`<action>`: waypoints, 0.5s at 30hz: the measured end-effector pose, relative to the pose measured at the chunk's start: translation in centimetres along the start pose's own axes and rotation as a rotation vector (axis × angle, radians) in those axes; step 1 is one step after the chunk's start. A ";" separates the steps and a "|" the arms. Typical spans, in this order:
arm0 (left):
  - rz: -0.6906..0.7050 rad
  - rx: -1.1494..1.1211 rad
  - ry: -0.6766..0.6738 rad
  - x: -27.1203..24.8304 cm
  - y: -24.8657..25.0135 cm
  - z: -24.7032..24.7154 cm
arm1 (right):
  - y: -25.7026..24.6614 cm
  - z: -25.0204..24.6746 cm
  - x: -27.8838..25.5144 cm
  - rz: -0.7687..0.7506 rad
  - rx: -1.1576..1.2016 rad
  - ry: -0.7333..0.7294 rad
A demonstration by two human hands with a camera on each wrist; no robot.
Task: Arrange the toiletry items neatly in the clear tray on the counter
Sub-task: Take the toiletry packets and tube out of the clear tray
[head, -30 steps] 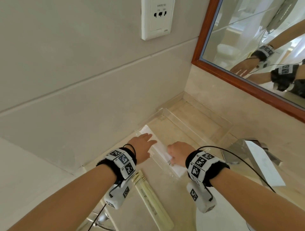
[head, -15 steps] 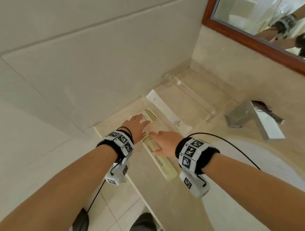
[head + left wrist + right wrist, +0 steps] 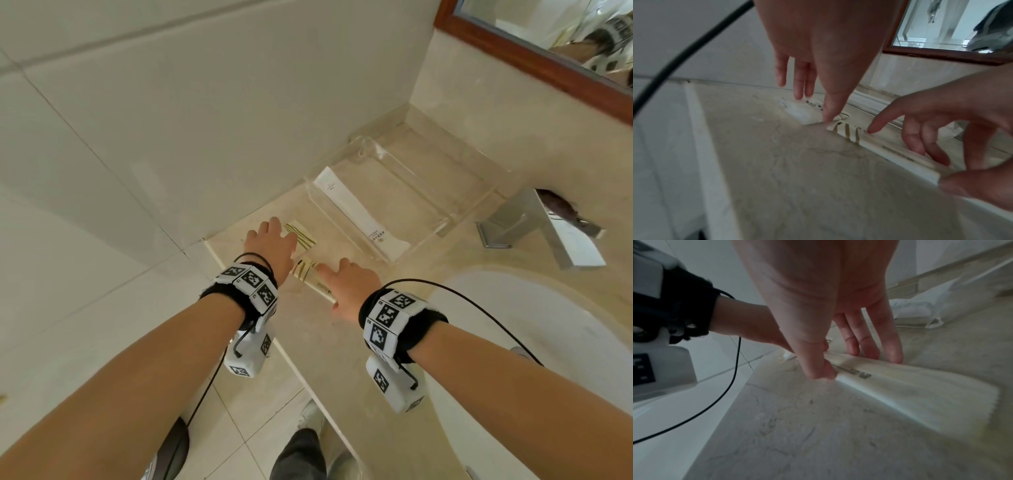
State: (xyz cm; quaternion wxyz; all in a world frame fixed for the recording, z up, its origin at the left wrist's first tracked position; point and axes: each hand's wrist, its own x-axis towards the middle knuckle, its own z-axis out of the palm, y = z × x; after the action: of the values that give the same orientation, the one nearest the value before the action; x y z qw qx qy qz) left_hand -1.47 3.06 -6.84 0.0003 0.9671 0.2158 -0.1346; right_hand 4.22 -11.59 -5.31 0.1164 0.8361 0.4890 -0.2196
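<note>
A clear tray (image 3: 444, 224) sits in the counter's back corner with a long white packet (image 3: 356, 209) lying along its left side. Two cream packets with gold stripes lie on the counter in front of it. My left hand (image 3: 270, 240) has straight fingers, and its thumb touches the far striped packet (image 3: 303, 236) in the left wrist view (image 3: 797, 110). My right hand (image 3: 337, 274) pinches the nearer long striped packet (image 3: 308, 270) between thumb (image 3: 818, 369) and fingers; the packet (image 3: 900, 394) lies flat on the counter.
A chrome faucet (image 3: 534, 222) stands right of the tray, with the white sink basin (image 3: 531, 325) below it. A wood-framed mirror (image 3: 513, 54) hangs above. Tiled wall closes the left side. The counter's front edge (image 3: 291, 359) runs just behind my wrists.
Both hands left the white packet in the tray and drew back to the striped packets on the counter. My right hand now pinches the nearer one.
</note>
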 end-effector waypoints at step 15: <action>-0.046 -0.011 -0.164 1.2 -0.5 -1.4 | 2.5 -3.3 -0.4 0.045 0.035 -0.016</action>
State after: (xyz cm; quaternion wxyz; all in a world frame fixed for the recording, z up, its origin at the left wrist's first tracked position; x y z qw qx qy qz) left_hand -0.23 4.06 -5.78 0.0203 0.9476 0.2382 -0.2120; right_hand 7.05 -11.80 -2.23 0.1107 0.8471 0.4651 -0.2321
